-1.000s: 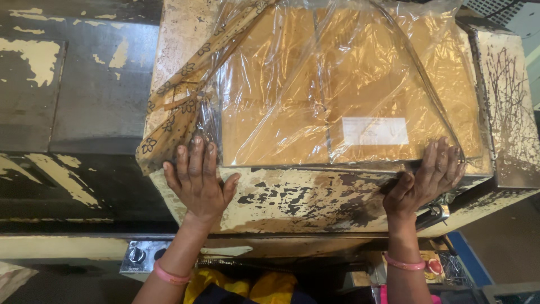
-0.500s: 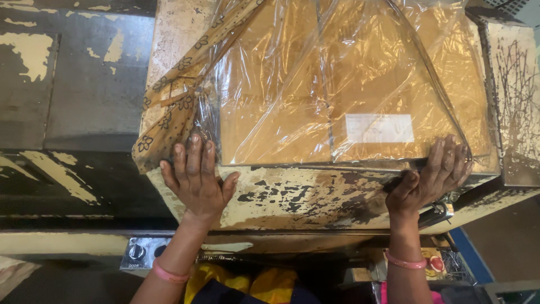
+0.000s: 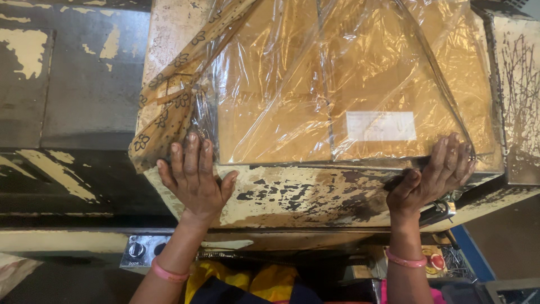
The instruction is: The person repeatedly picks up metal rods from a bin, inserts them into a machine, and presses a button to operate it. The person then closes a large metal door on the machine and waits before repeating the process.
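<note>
The left hand (image 3: 194, 177) lies flat, fingers spread, on the near left corner of the crinkled clear plastic bag (image 3: 337, 84) covering a tan cardboard sheet (image 3: 292, 124). The right hand (image 3: 436, 177) curls over the bag's near right edge, seemingly gripping it, above the chipped, cream-painted metal table (image 3: 298, 194).

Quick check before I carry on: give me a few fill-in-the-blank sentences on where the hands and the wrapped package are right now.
1. The flat brown package is wrapped in clear ____.
2. The left hand lies flat at the package's near ____ corner.
3. The right hand grips the package's near ____ corner.
4. Each wrist wears a ____ bangle.

Missing words: plastic; left; right; pink
</note>
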